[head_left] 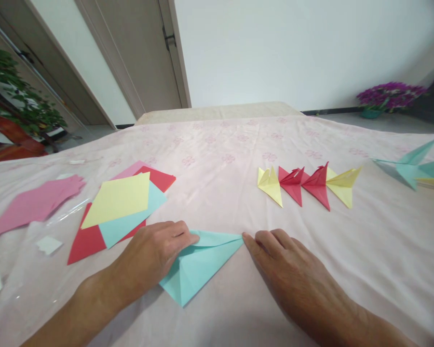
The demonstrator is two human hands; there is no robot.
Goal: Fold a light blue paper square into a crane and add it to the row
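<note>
A partly folded teal paper lies on the pink floral cloth right in front of me. My left hand rests on its left side, fingers curled and pinching the upper flap near the fold. My right hand lies flat on the cloth at the paper's right tip, with a fingertip pressing that corner and nothing held in it.
Left of my hands lies a stack of flat yellow, teal and red sheets, with pink sheets farther left. A row of folded yellow and red paper figures sits at centre right. Folded teal figures lie at the far right.
</note>
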